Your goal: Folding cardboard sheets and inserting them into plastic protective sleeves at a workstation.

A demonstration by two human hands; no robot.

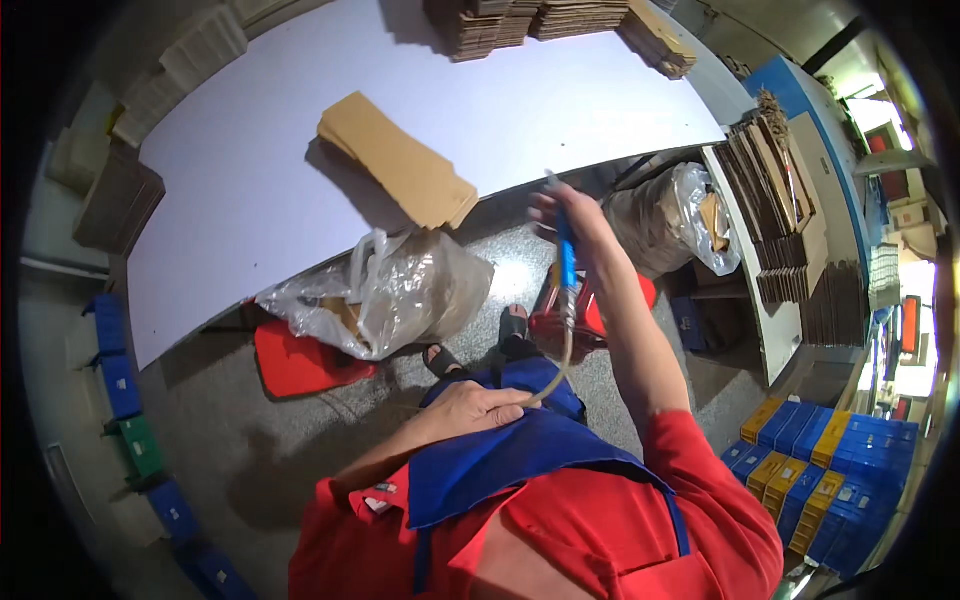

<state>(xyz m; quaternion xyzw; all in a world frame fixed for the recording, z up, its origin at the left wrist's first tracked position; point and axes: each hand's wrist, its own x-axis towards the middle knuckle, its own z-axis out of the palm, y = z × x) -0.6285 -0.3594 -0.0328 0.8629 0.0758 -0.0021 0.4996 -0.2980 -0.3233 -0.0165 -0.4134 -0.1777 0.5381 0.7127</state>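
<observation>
Right hand (560,215) grip grasping blue tool (567,262), left hand (470,408) clenched on its hose (566,350), plastic bag (385,290) holding cardboard

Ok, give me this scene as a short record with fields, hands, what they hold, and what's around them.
right hand: raised, gripping a blue-handled tool
hose: pale, runs from the tool's lower end down to the left hand
left hand: low against the blue apron, on the hose's lower end
table: white, bears a flat cardboard piece and cardboard stacks at the far edge
floor: clear plastic bag beside a red stool
to the right: blue and yellow bins
</observation>
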